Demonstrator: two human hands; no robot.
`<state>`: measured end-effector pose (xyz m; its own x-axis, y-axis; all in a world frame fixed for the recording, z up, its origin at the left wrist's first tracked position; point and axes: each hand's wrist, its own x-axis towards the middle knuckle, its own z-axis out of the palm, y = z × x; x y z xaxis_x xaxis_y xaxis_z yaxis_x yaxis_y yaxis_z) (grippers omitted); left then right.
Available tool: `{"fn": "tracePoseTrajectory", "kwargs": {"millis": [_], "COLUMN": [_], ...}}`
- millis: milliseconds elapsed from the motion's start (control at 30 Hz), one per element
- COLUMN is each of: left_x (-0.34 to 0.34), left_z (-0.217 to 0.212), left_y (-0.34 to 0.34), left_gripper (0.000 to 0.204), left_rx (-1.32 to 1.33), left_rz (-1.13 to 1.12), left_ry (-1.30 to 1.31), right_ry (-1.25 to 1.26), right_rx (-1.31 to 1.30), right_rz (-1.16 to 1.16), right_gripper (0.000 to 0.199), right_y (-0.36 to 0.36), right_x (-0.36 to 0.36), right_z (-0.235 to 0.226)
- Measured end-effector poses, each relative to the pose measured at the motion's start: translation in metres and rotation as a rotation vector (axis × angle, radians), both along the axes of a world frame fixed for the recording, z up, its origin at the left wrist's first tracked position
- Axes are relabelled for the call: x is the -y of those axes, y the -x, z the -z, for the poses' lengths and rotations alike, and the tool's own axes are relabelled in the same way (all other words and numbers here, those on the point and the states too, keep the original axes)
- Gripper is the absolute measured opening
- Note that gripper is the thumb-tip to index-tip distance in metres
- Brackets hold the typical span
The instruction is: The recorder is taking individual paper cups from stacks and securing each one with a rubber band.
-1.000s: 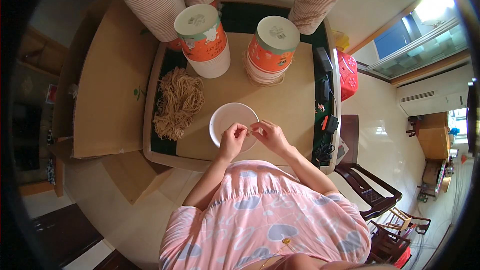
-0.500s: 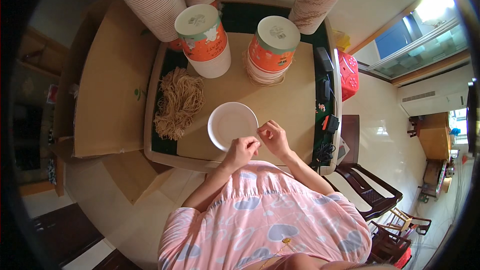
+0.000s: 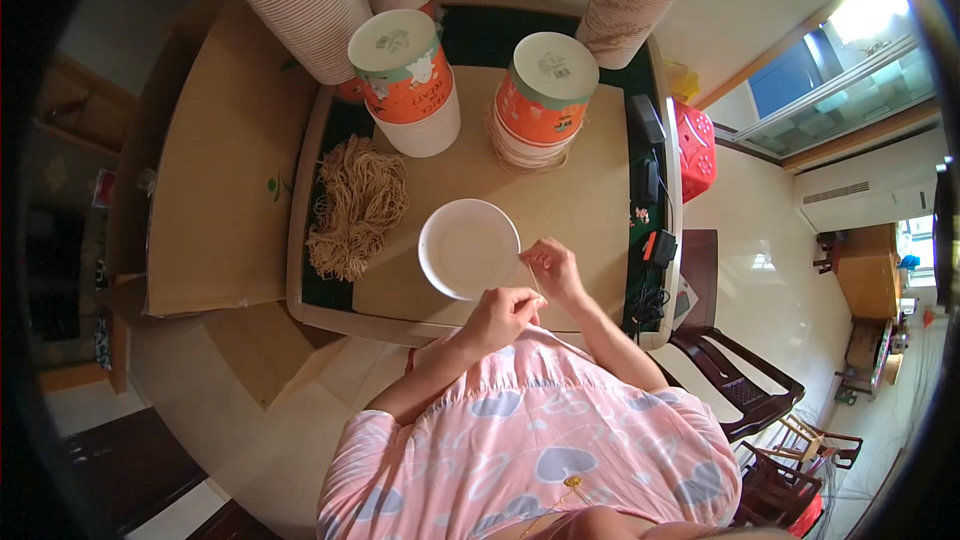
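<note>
My left hand (image 3: pixel 503 315) is near the front edge of the table (image 3: pixel 300 240), with the fingers curled together into a loose pinch; I cannot tell clearly what is inside them. My right hand (image 3: pixel 553 268) is just beside the white bowl (image 3: pixel 468 248), on its right side, and its fingertips are pressed together on a thin, pale strand (image 3: pixel 535 283) that runs down toward my left hand. The strand is too thin to tell more about it. The bowl stands upright on the brown cardboard sheet (image 3: pixel 560 190) that covers the table, right in front of me. To the left of the bowl lies a pile of dry noodles (image 3: pixel 355 205). Behind the bowl are two stacks of orange and white paper cups (image 3: pixel 410 80), turned upside down, and more stacks stand at the far edge.
</note>
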<state>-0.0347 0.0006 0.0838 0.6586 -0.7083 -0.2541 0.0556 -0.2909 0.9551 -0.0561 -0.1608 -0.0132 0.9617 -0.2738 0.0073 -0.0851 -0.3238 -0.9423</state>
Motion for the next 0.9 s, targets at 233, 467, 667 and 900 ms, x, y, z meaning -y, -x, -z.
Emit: {"fn": "tracePoseTrajectory", "kwargs": {"millis": [233,467,667,900], "left_x": [-0.029,-0.037,-0.024,-0.048], "left_z": [0.017,0.026,0.013,0.058], "left_y": [-0.032,-0.055,-0.055,-0.070], "left_gripper": [0.033,0.021,0.029,0.031], "left_rx": [-0.157,-0.505,-0.580,1.102], "left_rz": [-0.287,-0.418,-0.445,0.159], "left_ry": [0.118,0.431,0.675,-0.269], "right_ry": [0.468,0.221,-0.308,0.162], "right_rx": [-0.114,-0.011,-0.417,-0.164], "right_rz": [-0.298,-0.123,-0.632,-0.171], "right_gripper": [0.004,0.012,0.016,0.013], "right_y": [-0.068,-0.068,-0.017,0.009], "right_x": [0.081,0.032,-0.026,-0.001], "right_z": [-0.033,-0.086,-0.075,-0.100]}}
